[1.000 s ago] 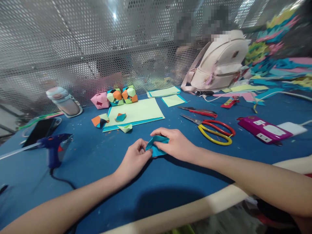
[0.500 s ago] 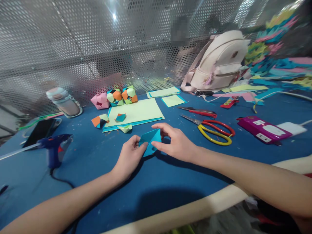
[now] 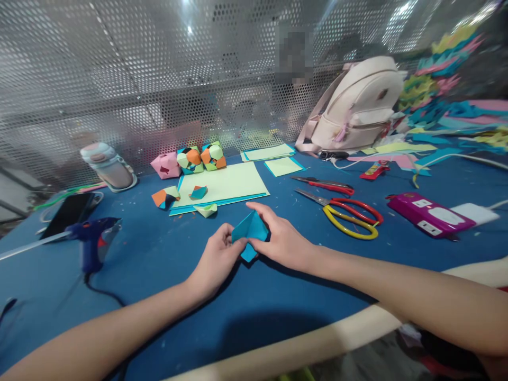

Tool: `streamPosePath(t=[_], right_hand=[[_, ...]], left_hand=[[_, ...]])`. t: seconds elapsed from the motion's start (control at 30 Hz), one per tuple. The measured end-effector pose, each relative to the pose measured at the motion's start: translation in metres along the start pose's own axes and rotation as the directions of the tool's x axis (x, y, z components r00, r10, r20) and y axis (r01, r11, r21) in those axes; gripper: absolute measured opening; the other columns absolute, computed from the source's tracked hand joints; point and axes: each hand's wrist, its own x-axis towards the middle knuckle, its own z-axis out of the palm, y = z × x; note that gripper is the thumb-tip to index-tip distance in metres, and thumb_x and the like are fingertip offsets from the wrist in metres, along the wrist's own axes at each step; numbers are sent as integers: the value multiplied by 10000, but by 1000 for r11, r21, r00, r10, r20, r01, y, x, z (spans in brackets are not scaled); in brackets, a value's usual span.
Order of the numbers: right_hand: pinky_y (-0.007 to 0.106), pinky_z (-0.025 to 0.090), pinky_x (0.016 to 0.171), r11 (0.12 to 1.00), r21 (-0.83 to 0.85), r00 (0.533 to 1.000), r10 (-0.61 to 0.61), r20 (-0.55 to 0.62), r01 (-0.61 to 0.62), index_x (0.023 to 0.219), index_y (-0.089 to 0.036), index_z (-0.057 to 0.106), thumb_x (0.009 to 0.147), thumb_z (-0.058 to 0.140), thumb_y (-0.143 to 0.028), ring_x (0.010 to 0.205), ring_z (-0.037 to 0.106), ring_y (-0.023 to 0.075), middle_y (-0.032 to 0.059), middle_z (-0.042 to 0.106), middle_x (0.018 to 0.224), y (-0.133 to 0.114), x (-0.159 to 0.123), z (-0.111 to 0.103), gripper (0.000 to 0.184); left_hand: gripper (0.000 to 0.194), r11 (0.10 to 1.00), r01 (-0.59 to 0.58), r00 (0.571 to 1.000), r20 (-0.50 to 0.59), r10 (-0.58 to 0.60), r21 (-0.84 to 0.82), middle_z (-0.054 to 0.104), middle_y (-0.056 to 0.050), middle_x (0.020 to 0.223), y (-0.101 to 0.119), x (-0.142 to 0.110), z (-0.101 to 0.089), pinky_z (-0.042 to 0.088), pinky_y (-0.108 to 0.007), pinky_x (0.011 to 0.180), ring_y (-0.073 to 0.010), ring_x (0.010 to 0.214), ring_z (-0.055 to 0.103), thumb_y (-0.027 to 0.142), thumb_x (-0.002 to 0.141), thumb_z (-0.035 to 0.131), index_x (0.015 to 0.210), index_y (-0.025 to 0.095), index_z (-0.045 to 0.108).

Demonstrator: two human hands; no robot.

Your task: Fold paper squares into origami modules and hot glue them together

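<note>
Between my two hands is a small sheet of blue paper (image 3: 250, 227), partly folded, with a raised upper part and a pointed lower corner. My left hand (image 3: 218, 254) pinches its left side, thumb in front and fingers behind. On its right side my right hand (image 3: 283, 235) is closed in the same way, both thumbs pressing near the middle. Just beyond lie a folded pale green piece (image 3: 206, 210) and a small blue and orange piece (image 3: 198, 192). The latter rests on a stack of pale green and blue paper (image 3: 234, 182).
Several folded paper balls (image 3: 190, 160) stand at the back. Scissors with red and yellow handles (image 3: 351, 217), a purple power strip (image 3: 431, 211) and a backpack (image 3: 359, 111) are on the right. A blue glue gun (image 3: 93, 241), a phone (image 3: 67, 214) and a bottle (image 3: 107, 166) are on the left.
The blue paper has turned and bent between my hands, with its upper part standing up and a corner pointing down. Both thumbs have come closer together at its middle.
</note>
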Motion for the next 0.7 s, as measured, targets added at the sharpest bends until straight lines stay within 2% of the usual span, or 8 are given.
streamPosePath(t=[0.17,0.27,0.37,0.47,0.53,0.6,0.7], right_hand=[[293,491,685,998,59,998,-19,-65,23,1280,-176,380,805,563,-216,729,554,144,22,568,855,3,1,0,511],[271,477,681,999,24,988,-42,-146,46,1085,-175,509,799,578,-190,733,552,135,16,578,828,4,2,-1,295],[255,459,687,983,-37,967,-182,-178,178,873,-176,558,804,566,-123,735,554,128,15,583,789,6,3,-1,87],[267,455,693,918,-113,905,-393,-159,379,822,-161,579,822,536,-83,770,566,139,44,591,812,9,2,-2,89],[278,454,682,869,-176,863,-487,-133,463,842,-151,601,826,533,-75,772,567,148,61,594,827,12,1,-2,104],[283,451,673,838,-229,842,-528,-107,496,867,-148,619,834,523,-73,765,563,151,69,595,833,15,1,-2,126],[290,444,670,813,-289,836,-545,-68,506,920,-156,633,852,495,-81,758,564,152,74,608,849,17,2,-3,171]], left_hand=[[271,999,20,1000,5,-20,-36,456,83,579,1,0,0,345,-210,519,-82,534,426,340,716,641,699,195,413],[262,998,32,999,24,-31,-48,478,74,598,-1,1,0,370,-221,548,-92,562,457,325,713,642,702,194,415],[238,997,16,999,42,-13,-71,478,67,630,-4,2,-1,374,-222,574,-91,593,449,310,717,641,724,185,439],[221,997,7,999,51,-3,-73,460,66,636,-5,2,-1,361,-215,578,-87,604,424,289,717,641,723,178,450],[221,998,13,999,51,-10,-62,452,66,631,-4,2,-1,346,-211,565,-85,600,409,284,719,639,717,177,446],[219,998,17,999,50,-13,-62,464,62,643,-4,2,-1,340,-212,562,-87,606,411,288,722,637,726,176,449],[219,999,2,999,37,0,-52,474,57,655,-6,2,-2,336,-210,558,-87,610,413,290,722,640,728,173,454]])
